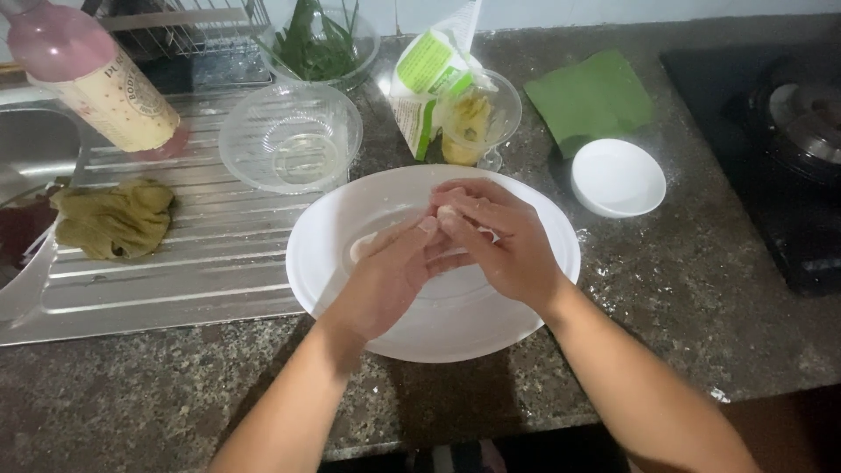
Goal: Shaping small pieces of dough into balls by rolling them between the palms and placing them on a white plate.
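- the two hands meet over the big white plate [350, 289], and a small pale lump of dough [448, 213] sits pinched between them.
- the right hand [508, 250] curls over the top, its fingertips [451, 219] pressed on the dough.
- the left hand [394, 271] cups it from below and from the side, fingers bent up to touch it. both hands are closed softly on the dough, not squeezed tight.
- only a little bit of the dough shows. it looks whitish pink, smooth and soft. most of it is hidden by the fingers, so its full shape cannot be told.
- it looks like the step in hand is shaping the lump. a good next move would need gentle, even pressing so the soft lump does not tear or stick to the fingers.
- another pale smear or bit of dough [363, 248] lies on the plate, just beside the left hand.
- behind the plate stands a clear empty plastic bowl [289, 136] and a glass cup with something yellow [473, 123] in it.
- a small white dish [618, 178] sits to the right, near a folded green leaf [591, 96].
- a bowl of green leaves [320, 44] is at the back.
- on the metal sink drainer [175, 263] lie a crumpled green cloth [114, 219] and a pink-capped bottle [96, 74].
- a dark stove [771, 131] is at the far right.
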